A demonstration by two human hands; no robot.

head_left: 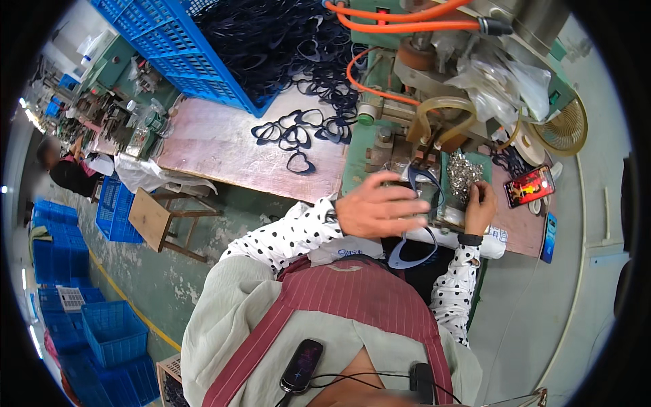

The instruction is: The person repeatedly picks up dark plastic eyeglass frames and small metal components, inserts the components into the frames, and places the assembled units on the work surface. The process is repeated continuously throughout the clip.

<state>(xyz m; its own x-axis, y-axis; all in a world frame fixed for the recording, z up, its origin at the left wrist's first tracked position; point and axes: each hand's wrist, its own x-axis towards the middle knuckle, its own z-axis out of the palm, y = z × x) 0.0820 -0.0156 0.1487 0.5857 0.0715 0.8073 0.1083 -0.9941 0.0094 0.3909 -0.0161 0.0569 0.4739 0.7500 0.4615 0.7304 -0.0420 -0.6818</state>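
Observation:
My left hand reaches in front of a green bench press, fingers stretched and slightly apart. Its fingertips lie over a dark blue strap piece with teardrop loops; I cannot tell whether they grip it. One loop is beside the press tooling, while the other loop hangs below the hand, over the front edge. To the right, my right hand bends its fingers together at the rim of a tray of small shiny metal parts. Whatever is between those fingertips is too small to see.
Behind my left hand, dark blue loops spread over the pinkish table beside a blue crate. A phone and a fan stand right. A wooden stool, stacked blue crates and another person are left.

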